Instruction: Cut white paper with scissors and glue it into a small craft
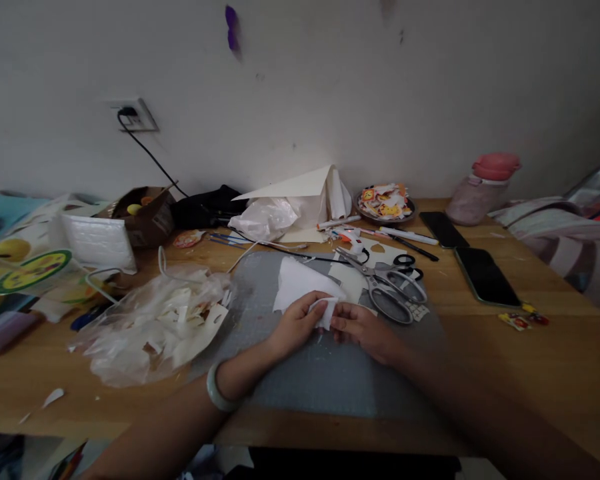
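A small white piece of paper [327, 316] is pinched between my two hands, over the grey cutting mat [310, 380]. My left hand [303, 320] grips its left side with the thumb on top. From the right, the closed fingers of my right hand [357, 327] hold its other edge. Just behind my hands a larger white sheet [300, 283] lies on the mat. Grey-handled scissors [390, 293] rest to the right of my hands, beside a smaller black-handled pair [407, 265] and cream paper scraps [350, 280].
A plastic bag of paper scraps [155, 333] lies left of the mat. Behind are markers [415, 236], a bowl of cutouts [385, 203] and a brown box [140, 217]. Two phones [487, 275] and a pink-lidded bottle [483, 190] occupy the right side of the wooden table [545, 373].
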### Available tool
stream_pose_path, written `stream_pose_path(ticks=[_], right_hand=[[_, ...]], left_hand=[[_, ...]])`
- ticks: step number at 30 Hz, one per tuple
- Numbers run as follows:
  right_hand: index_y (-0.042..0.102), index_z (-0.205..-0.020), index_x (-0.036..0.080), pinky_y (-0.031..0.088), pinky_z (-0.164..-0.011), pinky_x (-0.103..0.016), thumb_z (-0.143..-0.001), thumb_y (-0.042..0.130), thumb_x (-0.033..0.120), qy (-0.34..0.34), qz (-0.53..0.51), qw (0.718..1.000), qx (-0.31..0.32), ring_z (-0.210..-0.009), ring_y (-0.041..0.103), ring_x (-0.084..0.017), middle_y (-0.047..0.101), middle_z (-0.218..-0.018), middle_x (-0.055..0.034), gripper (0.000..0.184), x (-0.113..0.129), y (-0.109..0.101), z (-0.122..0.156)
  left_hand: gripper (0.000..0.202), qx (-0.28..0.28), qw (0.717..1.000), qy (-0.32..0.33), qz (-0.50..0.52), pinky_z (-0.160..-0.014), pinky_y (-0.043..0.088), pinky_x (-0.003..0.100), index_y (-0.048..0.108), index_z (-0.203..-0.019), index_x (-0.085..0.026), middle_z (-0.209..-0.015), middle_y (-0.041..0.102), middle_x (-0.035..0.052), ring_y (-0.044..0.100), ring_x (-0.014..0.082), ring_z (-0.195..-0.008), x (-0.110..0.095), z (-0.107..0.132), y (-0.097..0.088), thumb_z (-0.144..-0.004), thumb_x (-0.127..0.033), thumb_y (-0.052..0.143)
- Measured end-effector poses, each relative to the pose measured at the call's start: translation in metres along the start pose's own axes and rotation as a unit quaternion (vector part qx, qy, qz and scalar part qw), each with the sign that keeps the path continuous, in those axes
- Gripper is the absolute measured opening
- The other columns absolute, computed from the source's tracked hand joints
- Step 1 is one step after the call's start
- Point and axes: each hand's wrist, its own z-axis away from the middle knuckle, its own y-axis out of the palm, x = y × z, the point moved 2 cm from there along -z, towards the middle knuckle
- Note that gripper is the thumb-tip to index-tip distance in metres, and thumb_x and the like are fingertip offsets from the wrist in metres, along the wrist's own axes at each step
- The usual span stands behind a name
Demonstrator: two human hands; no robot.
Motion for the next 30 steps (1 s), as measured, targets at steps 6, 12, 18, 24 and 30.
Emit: stream_pose_path(ticks=[6, 12, 18, 24, 30], right_hand=[[0.061, -0.073, 0.016, 0.038, -0.055, -0.025, -0.063, 0.072, 0.046, -0.006, 0.061, 0.998, 0.013, -0.054, 0.049, -0.009, 0.063, -0.069, 0.0007, 0.034, 0.0021, 0.0036, 0.002], [0.063, -0.066, 0.016, 0.037, -0.056, -0.026, -0.061, 0.075, 0.043, 0.005, 0.095, 0.995, 0.027, -0.054, 0.049, -0.01, 0.058, -0.059, 0.0026, 0.03, 0.0031, 0.0028, 0.0016], [0.06, -0.06, 0.017, 0.037, -0.065, -0.027, -0.058, 0.074, 0.052, 0.004, 0.027, 0.997, 0.07, -0.06, 0.051, -0.011, 0.06, -0.061, 0.0017, 0.038, 0.0, 0.0018, 0.0038], [0.061, -0.066, 0.017, 0.037, -0.068, -0.027, -0.059, 0.076, 0.049, -0.001, -0.051, 0.995, 0.082, -0.063, 0.051, -0.011, 0.059, -0.065, 0.0014, 0.036, -0.0035, 0.0015, 0.0037], [0.059, -0.07, 0.017, 0.038, -0.065, -0.027, -0.061, 0.076, 0.045, 0.036, -0.098, 0.993, 0.063, -0.062, 0.052, -0.01, 0.057, -0.064, 0.0021, 0.034, -0.0023, 0.003, 0.0029]], left_hand=[[0.031, 0.005, 0.998, 0.011, -0.059, -0.054, 0.041, 0.022, 0.059, -0.091, -0.016, -0.069, 0.058, -0.0003, 0.05, 0.0116, -0.057, -0.0024, 0.0027, 0.0022, -0.085, -0.042, 0.043], [0.027, 0.022, 0.998, 0.015, -0.064, -0.057, 0.04, 0.023, 0.058, -0.089, -0.016, -0.072, 0.059, -0.0001, 0.049, 0.0107, -0.058, -0.0045, 0.0038, 0.0035, -0.085, -0.038, 0.043], [0.033, 0.071, 0.992, -0.013, 0.104, -0.046, 0.032, 0.02, 0.05, -0.09, -0.018, -0.059, 0.053, -0.0038, 0.046, 0.0094, -0.048, -0.0068, 0.0077, 0.0065, -0.081, -0.05, 0.049], [0.033, 0.063, 0.988, -0.01, 0.14, -0.048, 0.032, 0.02, 0.047, -0.089, -0.018, -0.062, 0.057, -0.0026, 0.05, 0.0098, -0.051, -0.0006, 0.0084, 0.0062, -0.081, -0.049, 0.052], [0.034, 0.031, 0.991, -0.01, 0.13, -0.049, 0.037, 0.022, 0.045, -0.092, -0.018, -0.058, 0.056, -0.0042, 0.052, 0.0113, -0.049, -0.0019, 0.0069, 0.0055, -0.081, -0.051, 0.05]])
